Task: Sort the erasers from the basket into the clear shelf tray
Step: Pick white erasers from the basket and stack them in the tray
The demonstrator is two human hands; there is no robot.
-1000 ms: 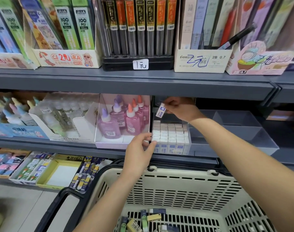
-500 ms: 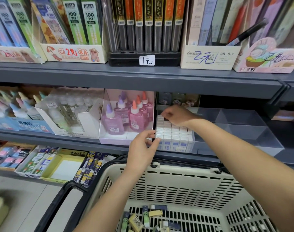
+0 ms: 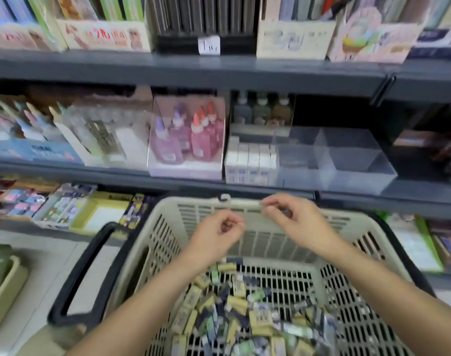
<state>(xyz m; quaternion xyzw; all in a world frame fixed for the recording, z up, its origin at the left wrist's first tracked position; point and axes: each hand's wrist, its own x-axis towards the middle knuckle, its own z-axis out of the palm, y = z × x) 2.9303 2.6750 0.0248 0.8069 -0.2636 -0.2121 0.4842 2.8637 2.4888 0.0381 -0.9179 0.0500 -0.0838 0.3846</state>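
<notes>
A beige plastic basket [image 3: 250, 209] stands in front of me, its bottom covered by a heap of loose erasers [image 3: 239, 312] in yellow, green, blue and white sleeves. On the middle shelf sits the clear shelf tray [image 3: 347, 160]; its left compartment holds neat rows of white erasers [image 3: 250, 158], and the right compartments show nothing inside. My left hand [image 3: 216, 235] and my right hand [image 3: 293, 222] hover over the basket's far rim with fingers loosely curled, and I see nothing held in either. The picture is blurred by motion.
A box of pink and purple glue bottles [image 3: 186, 140] stands left of the tray, with more glue boxes further left. Pen and lead boxes fill the top shelf [image 3: 219, 68]. The basket's black handle [image 3: 75, 273] hangs at its left. Lower shelf trays sit behind the basket.
Both hands have drawn back from the clear tray and come down over the basket. The eraser the right hand held a second ago is gone from it. The view has tilted downward.
</notes>
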